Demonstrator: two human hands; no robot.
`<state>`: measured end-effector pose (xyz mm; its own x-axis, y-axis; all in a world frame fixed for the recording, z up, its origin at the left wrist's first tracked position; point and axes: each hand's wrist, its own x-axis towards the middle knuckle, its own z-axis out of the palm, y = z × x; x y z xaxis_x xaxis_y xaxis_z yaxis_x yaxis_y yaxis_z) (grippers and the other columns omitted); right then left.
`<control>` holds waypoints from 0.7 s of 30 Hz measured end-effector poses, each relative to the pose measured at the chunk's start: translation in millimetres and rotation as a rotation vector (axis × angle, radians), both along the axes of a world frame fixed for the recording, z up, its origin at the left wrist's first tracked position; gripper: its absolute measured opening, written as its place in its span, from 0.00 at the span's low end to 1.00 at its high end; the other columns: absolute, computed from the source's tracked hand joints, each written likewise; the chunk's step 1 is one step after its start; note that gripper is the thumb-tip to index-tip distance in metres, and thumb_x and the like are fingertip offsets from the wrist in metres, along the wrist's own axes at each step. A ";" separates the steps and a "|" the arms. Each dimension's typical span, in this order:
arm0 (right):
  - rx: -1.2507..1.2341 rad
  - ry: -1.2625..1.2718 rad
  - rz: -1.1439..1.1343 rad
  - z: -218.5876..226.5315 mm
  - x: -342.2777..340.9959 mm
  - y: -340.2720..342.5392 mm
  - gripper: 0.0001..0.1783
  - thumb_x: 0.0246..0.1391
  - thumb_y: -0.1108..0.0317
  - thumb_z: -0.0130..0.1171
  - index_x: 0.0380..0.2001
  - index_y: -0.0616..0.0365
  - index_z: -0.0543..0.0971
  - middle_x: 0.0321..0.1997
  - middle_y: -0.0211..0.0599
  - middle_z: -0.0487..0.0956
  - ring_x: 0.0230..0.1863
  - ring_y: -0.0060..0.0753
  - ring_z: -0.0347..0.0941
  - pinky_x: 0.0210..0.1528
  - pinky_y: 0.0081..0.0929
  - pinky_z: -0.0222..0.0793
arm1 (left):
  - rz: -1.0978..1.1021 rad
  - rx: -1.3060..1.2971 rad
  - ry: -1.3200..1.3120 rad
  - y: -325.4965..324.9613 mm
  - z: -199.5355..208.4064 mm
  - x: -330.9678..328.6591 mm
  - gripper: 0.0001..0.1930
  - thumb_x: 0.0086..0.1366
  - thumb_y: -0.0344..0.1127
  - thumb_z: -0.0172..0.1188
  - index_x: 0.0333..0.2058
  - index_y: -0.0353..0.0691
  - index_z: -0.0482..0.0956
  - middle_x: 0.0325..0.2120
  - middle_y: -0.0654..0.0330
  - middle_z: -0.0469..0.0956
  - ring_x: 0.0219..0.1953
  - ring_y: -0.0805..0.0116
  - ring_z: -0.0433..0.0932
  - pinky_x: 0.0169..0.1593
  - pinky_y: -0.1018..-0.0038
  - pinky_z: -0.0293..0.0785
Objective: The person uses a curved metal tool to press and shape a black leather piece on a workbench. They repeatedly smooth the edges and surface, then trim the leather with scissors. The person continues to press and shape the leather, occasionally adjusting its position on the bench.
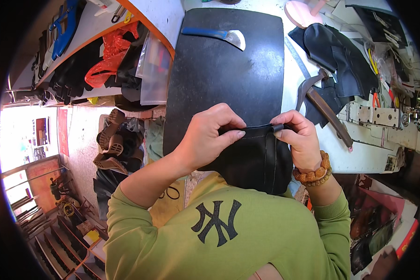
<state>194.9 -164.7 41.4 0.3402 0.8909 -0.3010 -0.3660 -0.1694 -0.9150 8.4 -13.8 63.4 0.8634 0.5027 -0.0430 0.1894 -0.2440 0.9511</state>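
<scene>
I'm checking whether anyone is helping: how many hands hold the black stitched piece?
2: the left hand pinches the black stitched piece near its upper edge; the right hand pinches farther right.

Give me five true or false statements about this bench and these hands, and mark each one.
1. The left hand and right hand both pinch the black stitched piece. True.
2. The blue-handled knife lies on the black mat. True.
3. The hammer lies left of the mat. False: the hammer lies to its right.
4. The bracelet is on the left wrist. False: the brown bracelet is on the right wrist.
5. The sleeves are red. False: the sleeves are green.
</scene>
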 end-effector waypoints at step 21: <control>-0.011 0.070 -0.003 3.2 -2.0 2.8 0.11 0.50 0.83 0.55 0.38 0.63 0.78 0.37 0.28 0.78 0.39 0.17 0.72 0.46 0.18 0.69 | -0.104 -0.161 0.039 7.5 -1.4 1.3 0.04 0.61 0.25 0.60 0.34 0.36 0.75 0.30 0.67 0.69 0.31 0.79 0.67 0.37 0.81 0.64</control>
<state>192.9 -161.9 44.6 0.3207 0.8865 -0.3337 -0.4299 -0.1777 -0.8852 9.7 -6.3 62.0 0.9063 0.3949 -0.1506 0.2090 -0.1091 0.9718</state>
